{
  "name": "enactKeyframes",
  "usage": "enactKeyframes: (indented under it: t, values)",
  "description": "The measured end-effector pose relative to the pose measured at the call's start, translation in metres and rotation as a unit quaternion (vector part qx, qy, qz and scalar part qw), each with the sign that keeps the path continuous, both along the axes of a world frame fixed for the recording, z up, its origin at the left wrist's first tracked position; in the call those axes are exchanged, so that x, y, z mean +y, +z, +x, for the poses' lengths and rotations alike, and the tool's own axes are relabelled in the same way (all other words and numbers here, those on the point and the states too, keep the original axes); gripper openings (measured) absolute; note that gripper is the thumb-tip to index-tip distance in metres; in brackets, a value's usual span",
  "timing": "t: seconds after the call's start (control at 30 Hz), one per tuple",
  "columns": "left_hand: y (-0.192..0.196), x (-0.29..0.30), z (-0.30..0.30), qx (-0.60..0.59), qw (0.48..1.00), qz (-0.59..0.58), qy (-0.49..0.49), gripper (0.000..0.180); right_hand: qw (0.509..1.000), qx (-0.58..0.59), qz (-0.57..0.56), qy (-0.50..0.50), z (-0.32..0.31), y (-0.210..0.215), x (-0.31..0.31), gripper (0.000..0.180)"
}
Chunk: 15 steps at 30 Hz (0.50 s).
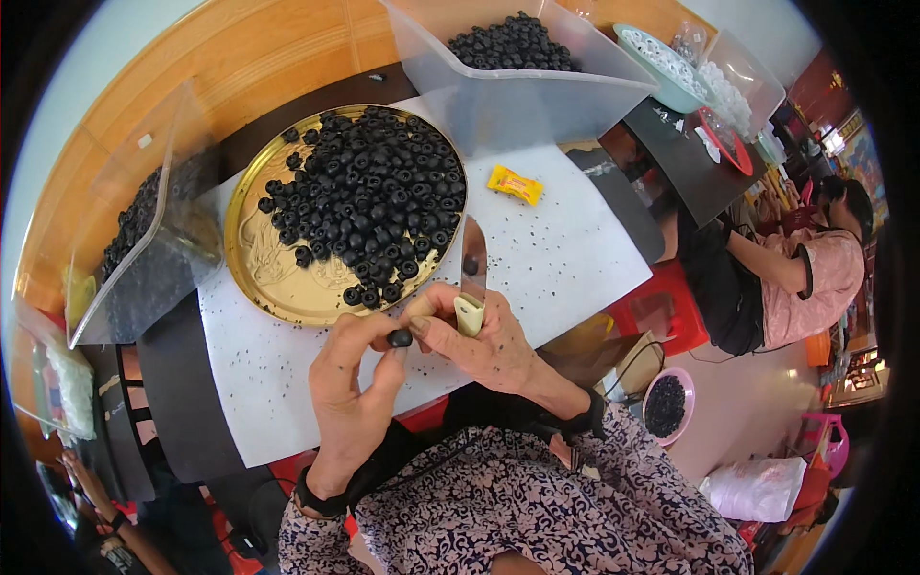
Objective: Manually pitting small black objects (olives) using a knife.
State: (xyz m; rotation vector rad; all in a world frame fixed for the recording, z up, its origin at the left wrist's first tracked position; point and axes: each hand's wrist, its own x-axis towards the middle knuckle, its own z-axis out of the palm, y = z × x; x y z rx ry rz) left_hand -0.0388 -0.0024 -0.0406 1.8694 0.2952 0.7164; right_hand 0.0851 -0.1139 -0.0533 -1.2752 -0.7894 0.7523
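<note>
My left hand [353, 369] pinches a small, rounded black piece [400, 338] between thumb and forefinger. Wrapped in my right hand [494, 350] is a knife [474, 244] with a pale handle, its blade pointing away from me. The right thumb and forefinger come close to the black piece; whether they touch it I cannot tell. Just beyond both hands lies a round golden tray [251, 264], heaped with similar black pieces [369, 182], several showing a hole. A dark spot shows on the blade.
White paper [585, 235] with black crumbs covers the table. A yellow wrapped packet [516, 185] lies right of the tray. Clear bins of black pieces stand at left [144, 249] and back [537, 96]. A pink basin [690, 407] sits low right; another person [805, 278] sits at right.
</note>
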Motion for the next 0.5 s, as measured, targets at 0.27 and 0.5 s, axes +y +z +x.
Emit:
enactKeyframes:
  t: [0.27,0.5]
  values:
    - [0.005,0.003,-0.009,-0.02,0.97,-0.243,-0.014,0.025,0.942,-0.331,0.006,-0.054,0.012,0.014,0.005,0.011]
    - [-0.007,0.007,-0.006,-0.032,0.963,-0.267,-0.002,0.029,0.888,-0.456,-0.058,-0.015,0.011,0.004,0.007,0.018]
